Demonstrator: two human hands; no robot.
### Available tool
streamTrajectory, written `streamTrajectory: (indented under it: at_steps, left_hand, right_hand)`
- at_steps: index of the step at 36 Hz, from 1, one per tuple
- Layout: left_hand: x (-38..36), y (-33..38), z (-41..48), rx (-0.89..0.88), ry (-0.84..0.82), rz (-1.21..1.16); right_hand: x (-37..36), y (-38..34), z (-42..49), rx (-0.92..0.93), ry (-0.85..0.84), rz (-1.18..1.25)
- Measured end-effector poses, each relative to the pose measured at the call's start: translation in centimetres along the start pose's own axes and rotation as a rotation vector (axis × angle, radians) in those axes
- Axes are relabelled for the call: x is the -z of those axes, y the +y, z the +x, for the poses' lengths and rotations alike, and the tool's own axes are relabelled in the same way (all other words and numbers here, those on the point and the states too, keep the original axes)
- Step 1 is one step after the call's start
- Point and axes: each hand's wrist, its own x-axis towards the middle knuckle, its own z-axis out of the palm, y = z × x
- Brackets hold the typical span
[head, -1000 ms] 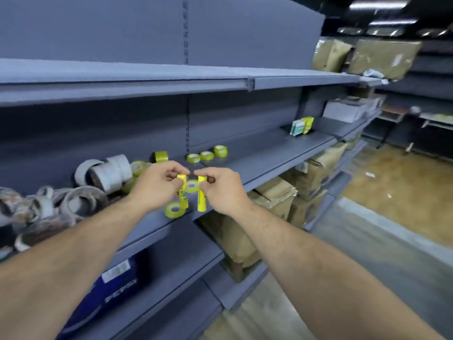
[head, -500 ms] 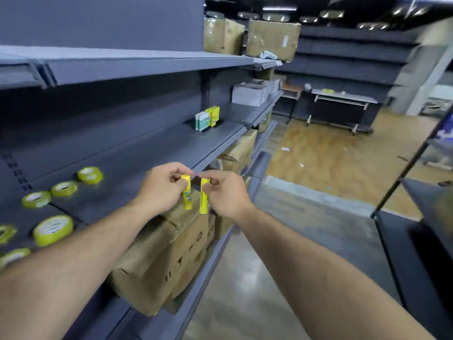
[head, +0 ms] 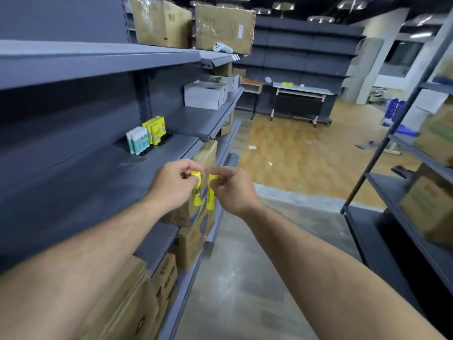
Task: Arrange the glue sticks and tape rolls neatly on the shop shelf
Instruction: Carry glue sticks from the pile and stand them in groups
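Note:
My left hand (head: 171,186) pinches the top of a yellow glue stick (head: 196,192) that hangs downward. Right beside it, my right hand (head: 229,188) pinches the top of a second yellow glue stick (head: 211,195). Both sticks hang side by side just off the front edge of the grey middle shelf (head: 117,173). Farther along that shelf stand rows of glue sticks: white-and-teal ones (head: 137,139) and yellow ones (head: 155,130), upright against a black holder. No tape rolls are in view.
Cardboard boxes (head: 193,217) fill the lower shelves under my hands. White boxes (head: 204,95) sit on the far shelf section, brown cartons (head: 161,20) on top. A second rack (head: 404,192) with boxes stands on the right across the aisle. A desk (head: 301,94) is at the back.
I have moved right along the shelf with both glue sticks still in my hands. The tape rolls have slipped out of view on the left, and the standing glue sticks are nearer.

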Motion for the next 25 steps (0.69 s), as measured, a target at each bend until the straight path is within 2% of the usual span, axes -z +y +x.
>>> streamTrajectory:
  at_steps: [13, 25]
  left_hand:
    - [-5.4, -1.2, 17.5, 0.061, 0.199, 0.077]
    - [-2.2, -8.5, 30.4, 0.143, 0.365, 0.223]
  right_hand:
    - [1.7, 7.3, 21.0, 0.133, -0.156, 0.115]
    - [-7.1, 10.0, 37.1, 0.114, -0.293, 0.224]
